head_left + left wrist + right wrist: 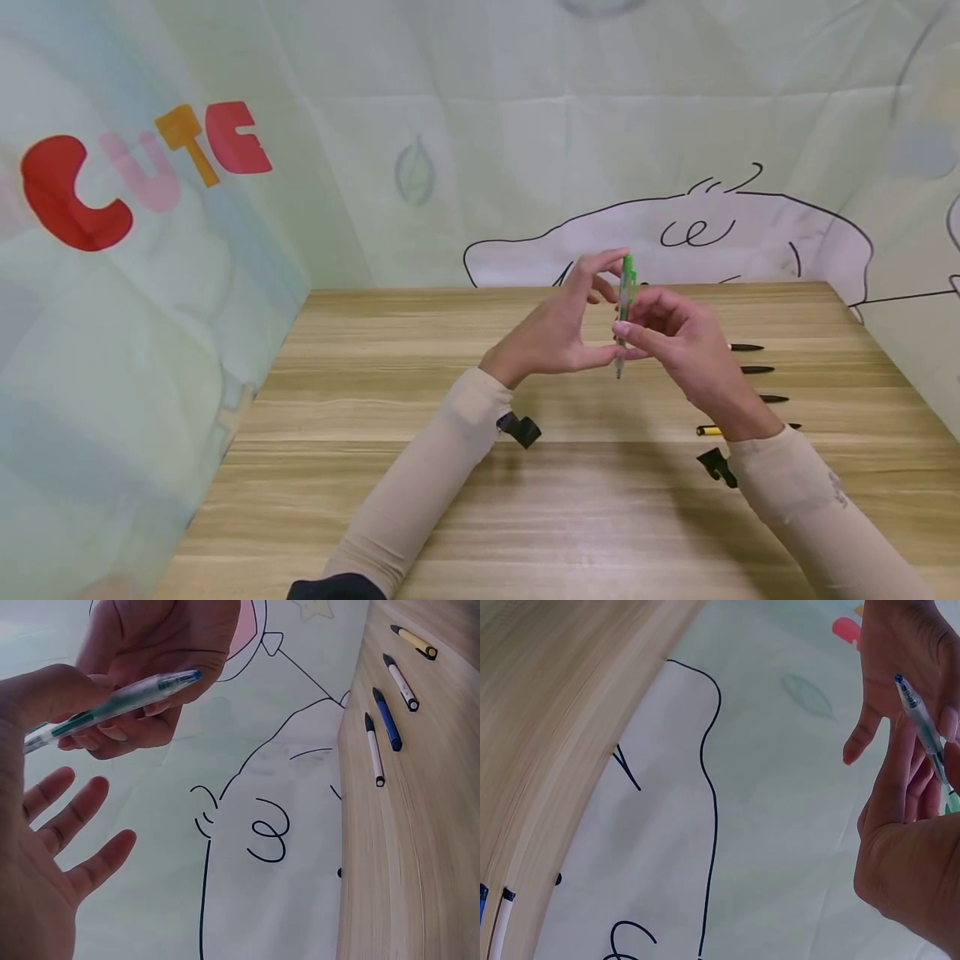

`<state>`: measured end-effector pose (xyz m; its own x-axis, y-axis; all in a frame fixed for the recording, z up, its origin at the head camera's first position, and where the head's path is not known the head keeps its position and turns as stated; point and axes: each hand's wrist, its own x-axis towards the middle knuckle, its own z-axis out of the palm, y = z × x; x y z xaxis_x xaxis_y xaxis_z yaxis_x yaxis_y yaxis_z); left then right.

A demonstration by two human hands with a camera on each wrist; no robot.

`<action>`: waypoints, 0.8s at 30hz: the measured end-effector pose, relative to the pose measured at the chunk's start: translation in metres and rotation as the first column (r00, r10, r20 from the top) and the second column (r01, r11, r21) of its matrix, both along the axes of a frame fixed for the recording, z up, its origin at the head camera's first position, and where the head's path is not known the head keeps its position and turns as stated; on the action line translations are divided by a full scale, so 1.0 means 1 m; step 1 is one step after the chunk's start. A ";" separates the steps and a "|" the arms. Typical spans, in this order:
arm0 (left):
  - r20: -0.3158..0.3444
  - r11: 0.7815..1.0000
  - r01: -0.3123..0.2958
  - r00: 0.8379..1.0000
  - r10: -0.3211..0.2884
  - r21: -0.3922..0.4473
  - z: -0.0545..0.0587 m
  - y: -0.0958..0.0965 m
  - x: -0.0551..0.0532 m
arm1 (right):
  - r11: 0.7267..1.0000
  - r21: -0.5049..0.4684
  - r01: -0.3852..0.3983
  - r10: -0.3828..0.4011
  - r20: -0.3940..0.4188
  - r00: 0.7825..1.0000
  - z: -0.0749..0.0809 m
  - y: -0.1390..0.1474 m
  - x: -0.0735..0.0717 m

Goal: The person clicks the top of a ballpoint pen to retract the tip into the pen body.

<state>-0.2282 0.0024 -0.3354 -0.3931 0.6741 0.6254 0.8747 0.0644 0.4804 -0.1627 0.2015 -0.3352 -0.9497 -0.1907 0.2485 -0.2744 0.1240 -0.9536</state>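
Upright above the table is a pen (624,292) with a green top and clip and a clear barrel, its tip pointing down. My right hand (686,346) pinches the lower barrel between thumb and fingers. From the other side my left hand (558,325) makes a C shape: its index finger is at the green end and its thumb at the barrel near the tip. In the left wrist view, the pen's tip (196,676) looks blue, and the other fingers (105,862) of the left hand are spread apart. The right wrist view shows both hands around the pen (922,727).
Several pens lie in a row at the right of the wooden table (360,483): a yellow pen (415,643), a white pen (401,681), a blue pen (388,718) and another white pen (373,748). A printed cloth (420,100) stands behind the table.
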 end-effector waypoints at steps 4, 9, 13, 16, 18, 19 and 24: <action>0.016 1.000 -0.003 1.000 0.003 0.000 0.001 -0.004 -0.001 | 1.000 0.023 0.005 -0.005 0.009 1.000 -0.001 0.002 0.000; 0.014 1.000 -0.003 1.000 0.003 0.002 0.001 -0.010 -0.003 | 0.998 0.065 0.012 -0.013 0.024 1.000 -0.003 0.005 -0.001; -0.016 1.000 0.004 1.000 -0.004 0.005 0.000 -0.014 -0.004 | 0.995 0.102 0.021 -0.024 0.032 0.999 -0.006 0.009 -0.001; -0.025 1.000 -0.005 1.000 0.005 -0.002 -0.001 -0.018 -0.004 | 0.991 0.133 0.027 -0.032 0.036 0.999 -0.007 0.012 -0.001; -0.018 1.000 -0.017 1.000 0.017 -0.009 -0.002 -0.022 -0.004 | 0.986 0.162 0.031 -0.037 0.036 0.999 -0.007 0.015 -0.001; -0.014 1.000 -0.022 1.000 0.022 -0.014 -0.002 -0.024 -0.003 | 0.984 0.173 0.037 -0.044 0.042 0.998 -0.007 0.017 -0.001; 0.000 0.998 -0.052 0.999 0.052 -0.039 -0.006 -0.036 -0.001 | 0.965 0.253 0.070 -0.091 0.073 0.993 -0.007 0.025 -0.001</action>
<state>-0.2293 -0.0338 -0.3419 -0.4291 0.6762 0.5988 0.8690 0.1282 0.4778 -0.1634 0.2266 -0.3426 -0.9798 -0.1584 0.1219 -0.1744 0.3797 -0.9085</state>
